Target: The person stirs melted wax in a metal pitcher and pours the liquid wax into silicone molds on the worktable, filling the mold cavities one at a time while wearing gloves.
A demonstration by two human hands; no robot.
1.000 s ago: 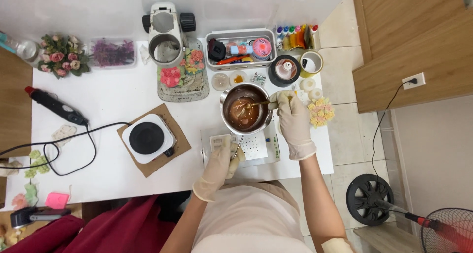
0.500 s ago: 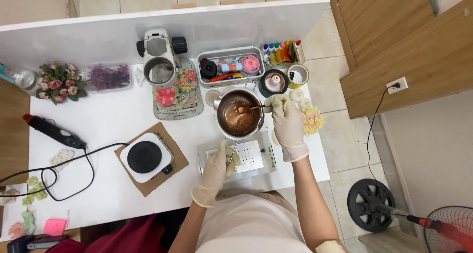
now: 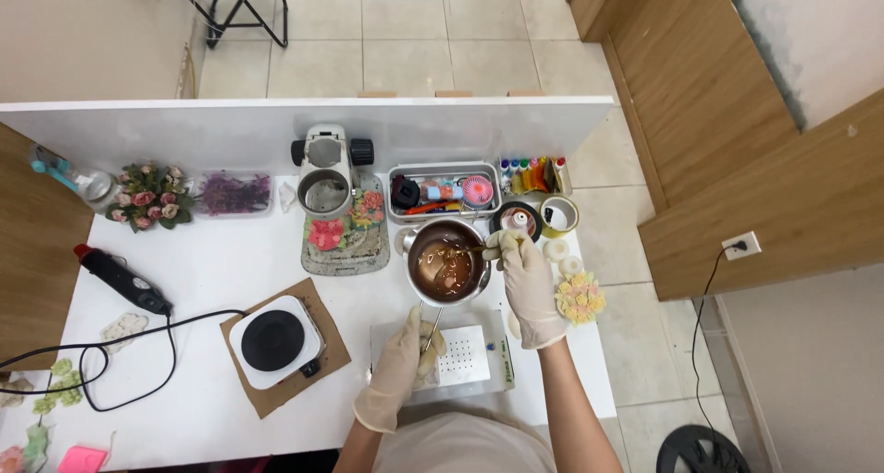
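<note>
A small metal pot [image 3: 448, 263] of brown liquid stands on the white table, just behind a flat metal scale [image 3: 470, 362]. My gloved right hand [image 3: 527, 284] is at the pot's right rim, closed on a thin stirring stick [image 3: 468, 248] that reaches into the liquid. My gloved left hand [image 3: 403, 361] grips the pot's handle [image 3: 431, 330] over the scale's left side.
A black-and-white hot plate [image 3: 273, 341] sits on a cardboard sheet at left. Behind the pot are a tray of tools [image 3: 442, 193], small colour bottles [image 3: 529, 175], tape rolls [image 3: 558, 215] and a flower mould mat [image 3: 347, 233]. A black heat tool [image 3: 122, 280] and its cable lie far left.
The camera view has shifted, showing more floor beyond the table. Both hands stay at the pot, the right one still holding the stick in the liquid.
</note>
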